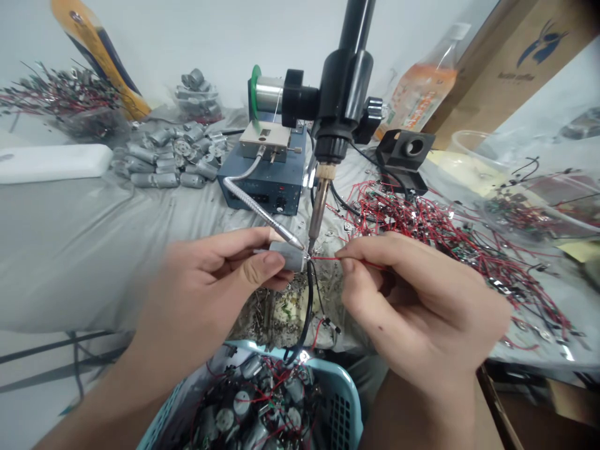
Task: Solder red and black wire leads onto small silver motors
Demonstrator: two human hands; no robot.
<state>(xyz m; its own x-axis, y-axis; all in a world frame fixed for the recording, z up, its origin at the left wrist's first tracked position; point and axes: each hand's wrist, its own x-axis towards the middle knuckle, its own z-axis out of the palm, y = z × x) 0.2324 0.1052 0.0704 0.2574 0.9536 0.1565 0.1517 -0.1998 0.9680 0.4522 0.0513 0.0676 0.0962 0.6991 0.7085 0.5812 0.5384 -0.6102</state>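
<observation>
Okay, left hand (206, 281): gripping a motor (287, 256) — underside hidden.
Right hand (422, 300): pinching a red wire (328, 257) — its end blurred at the tip of the soldering iron (319, 206).

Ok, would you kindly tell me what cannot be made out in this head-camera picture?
Head view:
- The silver motor, far end: hidden by the left hand.
- The red wire, joint at the motor: hidden by the soldering iron tip.
- The plastic basket, lower part: cut off by the bottom edge.
- The orange bottle, label: too small to read.
</observation>
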